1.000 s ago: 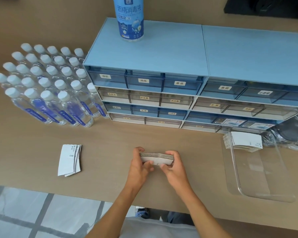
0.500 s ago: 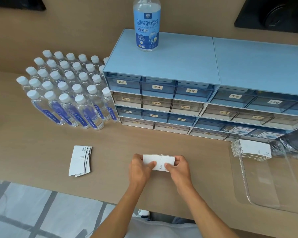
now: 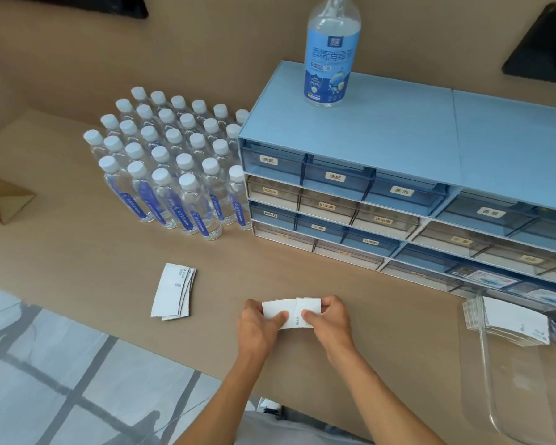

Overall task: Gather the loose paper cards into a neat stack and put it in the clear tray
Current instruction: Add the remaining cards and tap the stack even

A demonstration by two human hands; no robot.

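White card stack [image 3: 292,311], face up.

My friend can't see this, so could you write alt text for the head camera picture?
Two hands, left and right, hold a card stack over a table. More cards lie left; a clear tray with cards sits right, behind are bottles and drawers.
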